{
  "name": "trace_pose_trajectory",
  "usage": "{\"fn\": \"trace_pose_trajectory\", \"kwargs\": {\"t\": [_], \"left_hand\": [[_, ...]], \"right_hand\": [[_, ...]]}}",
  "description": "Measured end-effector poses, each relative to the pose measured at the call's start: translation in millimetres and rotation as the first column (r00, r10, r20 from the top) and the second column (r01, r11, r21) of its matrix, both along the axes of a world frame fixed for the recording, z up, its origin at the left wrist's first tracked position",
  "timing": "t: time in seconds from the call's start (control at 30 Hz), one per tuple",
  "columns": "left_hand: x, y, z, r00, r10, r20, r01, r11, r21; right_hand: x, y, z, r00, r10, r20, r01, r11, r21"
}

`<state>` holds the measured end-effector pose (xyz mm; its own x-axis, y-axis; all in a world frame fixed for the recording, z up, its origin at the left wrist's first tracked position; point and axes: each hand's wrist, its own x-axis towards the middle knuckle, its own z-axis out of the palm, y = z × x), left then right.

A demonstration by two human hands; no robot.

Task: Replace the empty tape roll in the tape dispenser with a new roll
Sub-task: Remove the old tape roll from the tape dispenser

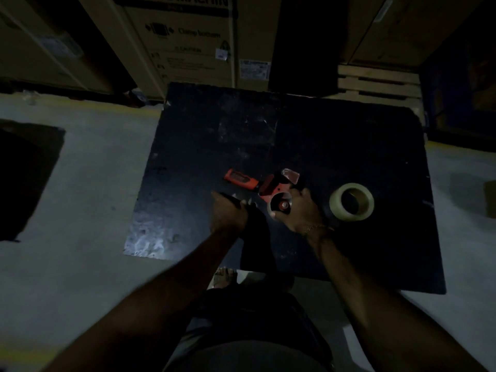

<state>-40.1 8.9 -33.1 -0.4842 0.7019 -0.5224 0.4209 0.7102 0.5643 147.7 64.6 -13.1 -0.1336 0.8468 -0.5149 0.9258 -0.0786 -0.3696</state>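
An orange and black tape dispenser [264,187] lies on the dark table [335,146], handle pointing left. My right hand [299,210] is wrapped around its hub end, where the empty roll core [280,204] sits on the spindle. A new roll of clear tape [351,201] stands on the table just right of that hand, apart from it. My left hand [228,213] rests on the table left of the dispenser, fingers curled around a dark object that is too dim to identify.
Large cardboard boxes [188,41] stand behind the table, and a wooden pallet [378,81] at the back right. Grey floor surrounds the table. A dark shape [26,178] lies on the floor at the left. My foot [224,276] shows under the near table edge.
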Motion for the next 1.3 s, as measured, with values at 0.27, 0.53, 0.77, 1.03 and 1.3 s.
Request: {"fn": "trace_pose_trajectory", "kwargs": {"t": [0.27,0.53,0.77,1.03,1.3], "left_hand": [[22,-7,-12,0.908,-0.375,0.185,0.374,0.927,0.038],[15,-9,-66,0.867,-0.438,0.239,0.414,0.899,0.145],[15,-7,-18,0.895,-0.408,0.183,0.382,0.91,0.159],[23,-5,-8,0.898,-0.435,0.061,0.418,0.89,0.184],[32,-1,-25,0.96,-0.19,0.206,0.186,0.982,0.04]], "right_hand": [[-9,-34,-4,0.991,-0.064,-0.115,0.061,0.998,-0.028],[4,-43,-19,0.917,-0.287,-0.278,0.259,0.957,-0.135],[2,-56,-38,0.732,-0.6,-0.323,0.531,0.799,-0.282],[-15,-55,-30,0.537,-0.774,-0.336,0.579,0.628,-0.52],[-19,-58,-38,0.474,-0.774,-0.42,0.631,0.632,-0.451]]}}
